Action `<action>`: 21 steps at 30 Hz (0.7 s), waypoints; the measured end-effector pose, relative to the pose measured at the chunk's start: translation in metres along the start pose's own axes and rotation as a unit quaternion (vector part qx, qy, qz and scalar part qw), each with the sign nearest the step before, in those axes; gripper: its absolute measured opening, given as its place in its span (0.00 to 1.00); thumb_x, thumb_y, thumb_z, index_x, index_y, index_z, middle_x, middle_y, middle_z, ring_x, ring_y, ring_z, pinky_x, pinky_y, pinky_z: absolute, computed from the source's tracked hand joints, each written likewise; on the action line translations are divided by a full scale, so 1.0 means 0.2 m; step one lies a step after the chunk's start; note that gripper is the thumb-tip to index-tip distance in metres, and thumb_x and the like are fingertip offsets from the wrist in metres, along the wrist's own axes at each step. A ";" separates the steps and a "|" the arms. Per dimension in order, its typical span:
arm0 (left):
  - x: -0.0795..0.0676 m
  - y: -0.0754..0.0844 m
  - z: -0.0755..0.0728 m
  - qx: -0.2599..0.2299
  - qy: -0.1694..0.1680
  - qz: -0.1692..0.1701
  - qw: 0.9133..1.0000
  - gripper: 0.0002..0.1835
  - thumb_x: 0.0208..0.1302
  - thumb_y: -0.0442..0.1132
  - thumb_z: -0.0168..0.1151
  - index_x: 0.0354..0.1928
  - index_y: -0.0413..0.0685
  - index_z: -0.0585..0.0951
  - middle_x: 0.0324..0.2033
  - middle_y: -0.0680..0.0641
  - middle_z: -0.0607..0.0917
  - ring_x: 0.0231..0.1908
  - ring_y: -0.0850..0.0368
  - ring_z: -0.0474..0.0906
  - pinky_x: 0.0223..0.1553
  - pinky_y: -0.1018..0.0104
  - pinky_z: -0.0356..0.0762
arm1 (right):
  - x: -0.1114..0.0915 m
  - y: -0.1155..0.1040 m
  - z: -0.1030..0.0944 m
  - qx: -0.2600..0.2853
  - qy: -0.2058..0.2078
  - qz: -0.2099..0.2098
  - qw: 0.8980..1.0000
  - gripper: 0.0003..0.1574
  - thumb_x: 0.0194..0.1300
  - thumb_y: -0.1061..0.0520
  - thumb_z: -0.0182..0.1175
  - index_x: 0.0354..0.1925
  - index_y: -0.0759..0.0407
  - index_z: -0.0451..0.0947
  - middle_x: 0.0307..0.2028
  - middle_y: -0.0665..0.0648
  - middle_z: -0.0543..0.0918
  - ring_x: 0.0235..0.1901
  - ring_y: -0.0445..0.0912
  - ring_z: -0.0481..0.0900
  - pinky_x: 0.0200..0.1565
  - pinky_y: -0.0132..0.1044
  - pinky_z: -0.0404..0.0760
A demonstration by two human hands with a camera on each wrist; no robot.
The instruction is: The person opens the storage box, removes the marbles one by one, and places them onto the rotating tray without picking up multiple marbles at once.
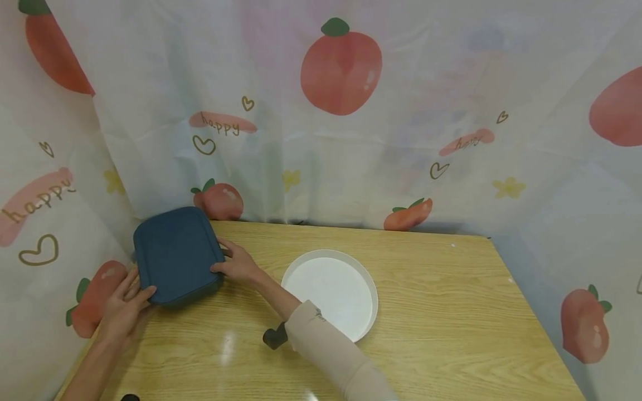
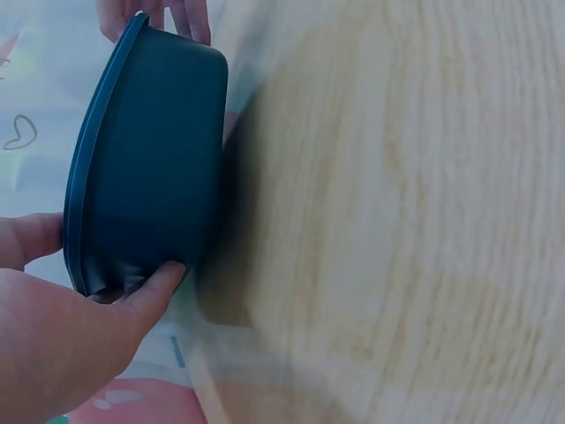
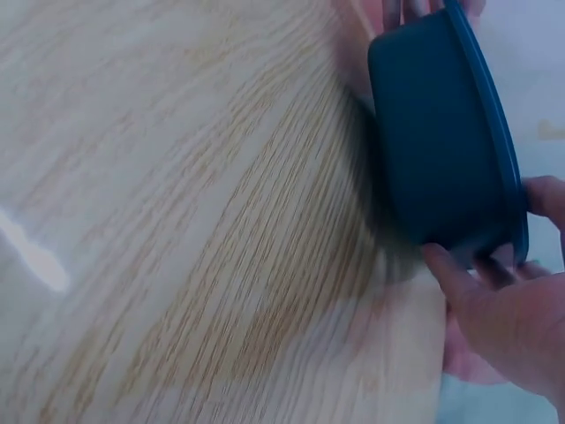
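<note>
A dark blue rounded-square container (image 1: 178,256) with a flat lid-like top is held between two hands at the table's back left corner. My left hand (image 1: 122,306) grips its near left corner, thumb on the upper edge. On the opposite side, my right hand (image 1: 238,264) holds the right edge, thumb on top. Both wrist views show the deep, smooth side wall of the container (image 2: 150,150) close over the wooden table, with a shadow beside it. In the right wrist view, fingers (image 3: 455,274) reach along the container's lower side.
A round white pan (image 1: 328,292) lies mid-table, partly behind the right forearm, with a black handle (image 1: 275,337) showing beside the sleeve. The wooden table (image 1: 441,312) extends right. A peach-print curtain (image 1: 341,167) hangs at the back and sides. A small dark object (image 1: 130,397) shows at the bottom edge.
</note>
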State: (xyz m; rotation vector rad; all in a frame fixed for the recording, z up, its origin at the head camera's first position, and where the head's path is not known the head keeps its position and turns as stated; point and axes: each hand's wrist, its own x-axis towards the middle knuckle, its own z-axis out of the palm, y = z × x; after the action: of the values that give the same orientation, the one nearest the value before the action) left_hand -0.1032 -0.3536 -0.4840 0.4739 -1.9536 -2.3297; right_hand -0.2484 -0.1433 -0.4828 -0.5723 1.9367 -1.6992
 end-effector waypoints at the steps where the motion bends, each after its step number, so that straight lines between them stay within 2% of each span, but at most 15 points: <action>1: 0.00 0.01 0.00 -0.005 0.003 -0.002 1.000 0.43 0.65 0.39 0.55 0.71 0.58 0.37 0.70 0.40 0.37 0.42 0.79 0.71 0.47 0.70 0.73 | -0.01 -0.01 0.00 0.000 0.005 0.002 1.000 0.44 0.55 0.65 0.63 0.67 0.47 0.60 0.56 0.55 0.73 0.49 0.42 0.75 0.40 0.31 0.76; 7: -0.03 0.06 0.03 -0.016 0.015 -0.012 1.000 0.44 0.64 0.40 0.57 0.72 0.54 0.40 0.69 0.39 0.41 0.41 0.76 0.74 0.45 0.71 0.74 | -0.06 -0.05 0.00 0.017 0.038 0.018 0.999 0.45 0.53 0.65 0.65 0.66 0.46 0.62 0.53 0.52 0.75 0.48 0.41 0.76 0.40 0.32 0.76; 15: -0.04 0.10 0.08 -0.031 -0.006 -0.019 0.999 0.43 0.63 0.38 0.59 0.71 0.48 0.43 0.69 0.48 0.50 0.42 0.74 0.75 0.43 0.71 0.75 | -0.17 -0.09 -0.03 -0.001 0.093 0.057 0.994 0.43 0.51 0.60 0.67 0.64 0.41 0.65 0.53 0.49 0.76 0.51 0.42 0.74 0.41 0.34 0.75; 21: -0.05 0.15 0.12 -0.010 -0.013 -0.026 1.000 0.43 0.61 0.40 0.61 0.71 0.45 0.45 0.67 0.45 0.53 0.42 0.74 0.76 0.43 0.69 0.75 | -0.24 -0.10 -0.05 0.002 0.108 0.061 0.992 0.43 0.52 0.58 0.66 0.65 0.43 0.64 0.54 0.50 0.76 0.53 0.44 0.73 0.42 0.33 0.75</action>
State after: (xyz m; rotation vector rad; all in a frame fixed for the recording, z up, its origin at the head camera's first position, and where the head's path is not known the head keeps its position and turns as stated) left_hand -0.1053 -0.3340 -0.4505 0.4993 -1.9501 -2.3965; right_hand -0.2165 -0.1090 -0.4570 -0.2710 2.0702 -1.7466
